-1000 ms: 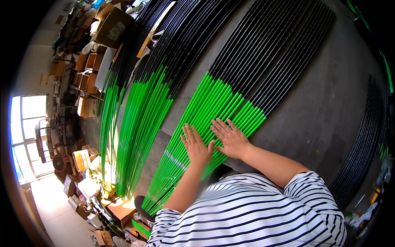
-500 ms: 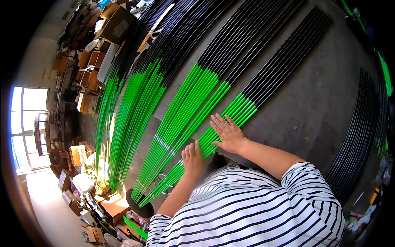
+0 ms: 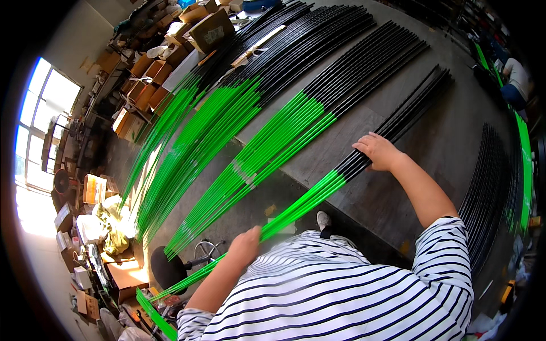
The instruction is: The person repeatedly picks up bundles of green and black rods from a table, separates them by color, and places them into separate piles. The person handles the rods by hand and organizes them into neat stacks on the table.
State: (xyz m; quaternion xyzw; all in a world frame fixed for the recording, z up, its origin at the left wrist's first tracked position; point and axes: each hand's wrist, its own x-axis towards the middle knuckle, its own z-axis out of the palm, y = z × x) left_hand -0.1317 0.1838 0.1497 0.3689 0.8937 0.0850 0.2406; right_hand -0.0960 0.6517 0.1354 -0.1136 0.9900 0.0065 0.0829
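Observation:
A narrow bundle of long poles (image 3: 310, 197), green at the near end and black at the far end, runs slantwise in front of my body. My left hand (image 3: 245, 245) is wrapped round its green part. Farther along, my right hand (image 3: 378, 150) grips the black part, just past the colour change. The black ends reach over the dark table, and the green ends run down to the lower left. Left of the bundle, a row of similar poles (image 3: 284, 133) lies side by side, with its green ends jutting past the table edge.
Denser pole piles (image 3: 196, 145) lie farther left. A round black stool seat (image 3: 166, 267) stands below the green ends. Cardboard boxes (image 3: 213, 31) fill the back left shelves. More black poles (image 3: 483, 187) lie at right. A person (image 3: 515, 82) is at the far right.
The flat row of poles under my hands is now gathered into a tight bundle. My right hand has moved outward onto the black part; my left hand has closed lower on the green.

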